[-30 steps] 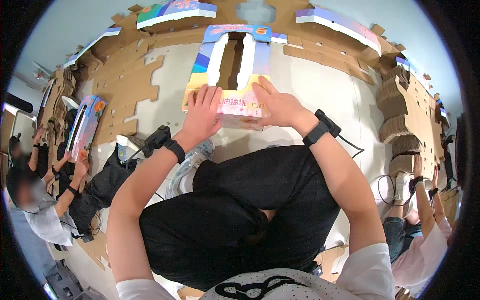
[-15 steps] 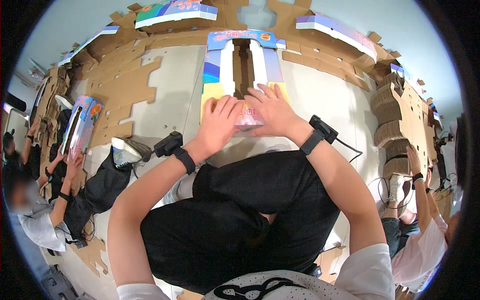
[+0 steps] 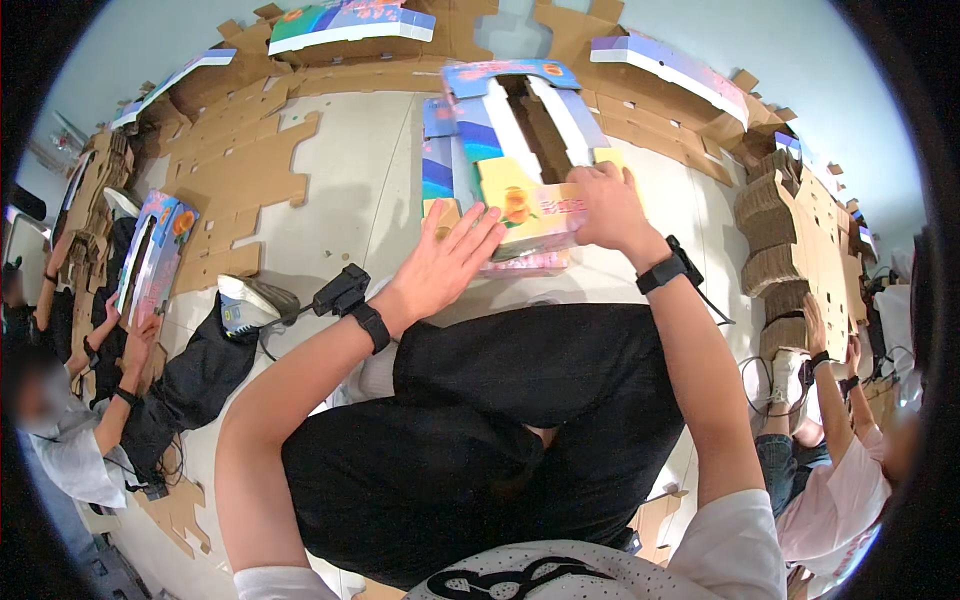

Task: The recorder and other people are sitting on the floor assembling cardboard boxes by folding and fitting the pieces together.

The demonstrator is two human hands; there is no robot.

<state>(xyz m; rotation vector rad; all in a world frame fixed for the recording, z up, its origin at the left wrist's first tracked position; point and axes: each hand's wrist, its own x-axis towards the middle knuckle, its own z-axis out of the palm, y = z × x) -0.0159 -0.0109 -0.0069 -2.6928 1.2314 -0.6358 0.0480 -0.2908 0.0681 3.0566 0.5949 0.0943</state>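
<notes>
In front of me stands a printed cardboard box, blue, white and yellow with an orange fruit on its near end and a long slot in its top. Another printed piece shows along its left side and pink print shows below its near edge; how they join I cannot make out. My left hand lies with fingers outstretched at the box's near left corner. Curled over the near right corner, my right hand grips the box.
Flat brown cardboard sheets lie at the left. More printed boxes line the far side. A stack of brown cardboard stands at the right. At the left, a person holds a similar printed box; another person's hands touch the stack.
The box has shifted right and turned askew, its yellow near end now showing. My right hand has moved right with its corner; my left hand has flattened out.
</notes>
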